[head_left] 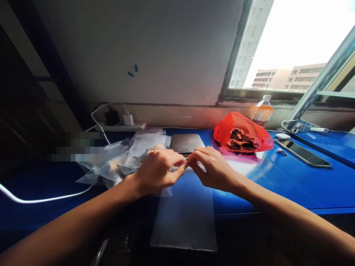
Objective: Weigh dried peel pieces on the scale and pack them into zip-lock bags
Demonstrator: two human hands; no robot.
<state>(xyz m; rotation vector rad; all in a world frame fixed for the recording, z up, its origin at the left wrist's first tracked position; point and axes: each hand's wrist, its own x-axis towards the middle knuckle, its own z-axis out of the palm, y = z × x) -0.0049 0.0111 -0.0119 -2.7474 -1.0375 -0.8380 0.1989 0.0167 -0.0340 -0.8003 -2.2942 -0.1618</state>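
Note:
A clear plastic zip bag (185, 221) hangs down flat past the front edge of the table, with nothing visible inside. My left hand (162, 168) pinches its top edge between thumb and fingers. Close beside it, my right hand (212, 166) pinches the same edge, the fingertips of both hands almost touching. Just beyond my fingers lies a dark, flat digital scale (187, 143) with fine specks on its top. Left of my left hand is a pile of clear zip bags (111, 164), some with brownish pieces inside.
A red plastic bag (222, 127) of dark dried pieces stands open at the right, before an orange drink bottle (262, 111). Farther right lie a phone (303, 152), an earbud case (283, 136) and an earbud (281, 152). A power strip (122, 126) and white cable (47, 200) are left.

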